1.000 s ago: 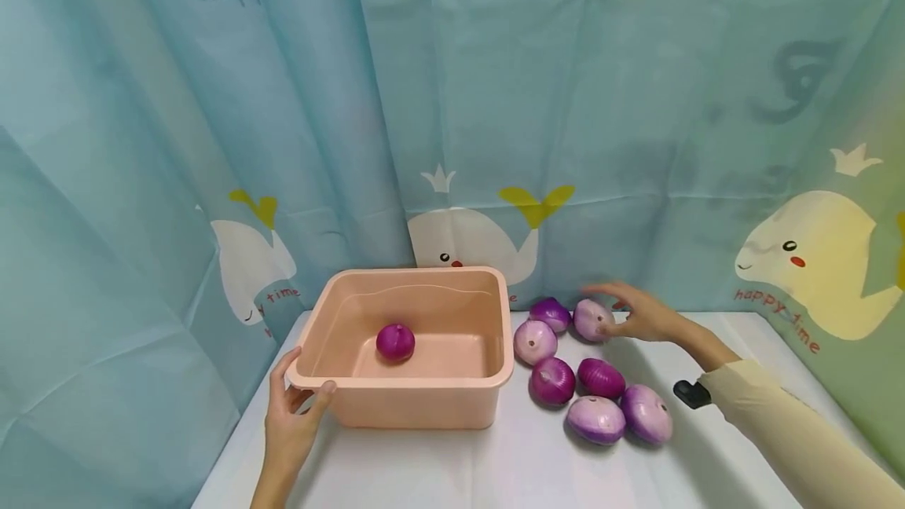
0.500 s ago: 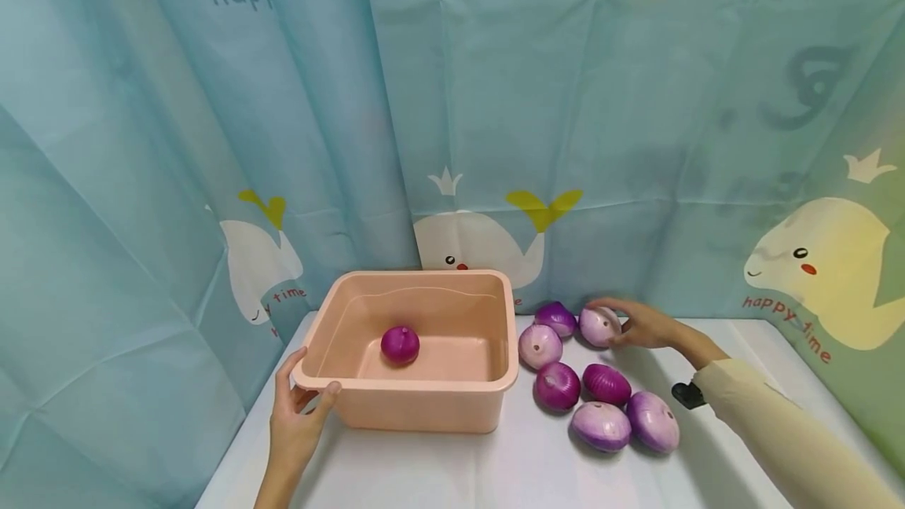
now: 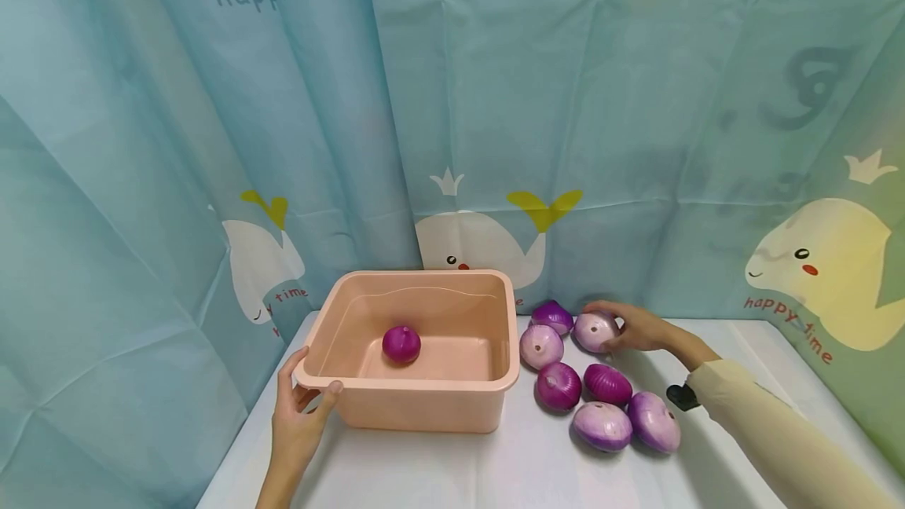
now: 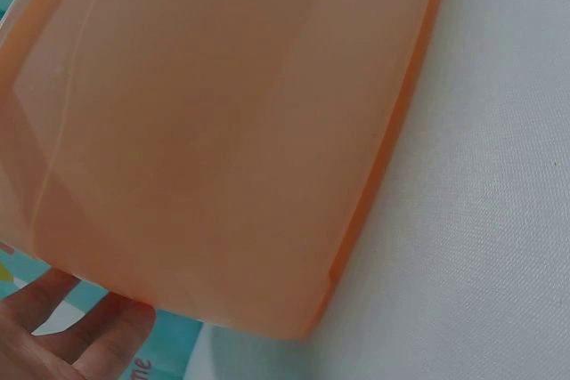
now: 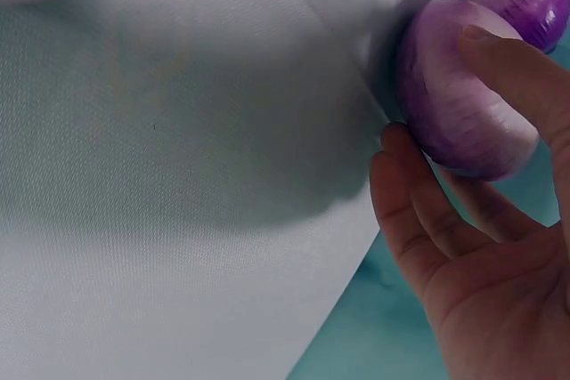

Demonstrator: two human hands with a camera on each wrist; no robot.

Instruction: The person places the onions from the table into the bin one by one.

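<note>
At the table's back edge, my right hand (image 3: 636,328) grips a pale purple onion (image 3: 595,331). In the right wrist view the thumb lies over the onion (image 5: 459,95) and the fingers (image 5: 419,193) reach along its other side. My left hand (image 3: 300,422) holds the front left corner of a pink plastic basin (image 3: 417,407), thumb at the front rim and fingers along the left side. Its fingers (image 4: 107,331) show against the basin wall (image 4: 223,149) in the left wrist view. One dark purple onion (image 3: 401,345) sits inside the basin.
Several onions lie right of the basin: a purple one (image 3: 552,317) and a pale one (image 3: 541,346) close by the gripped onion, others nearer the front, such as a two-toned one (image 3: 654,422). A whale-print curtain (image 3: 481,100) hangs behind the white table (image 3: 537,470).
My right hand has closed from beside the pale onion onto it, and the onion has shifted slightly left in the last half second. The left hand keeps its hold on the basin.
</note>
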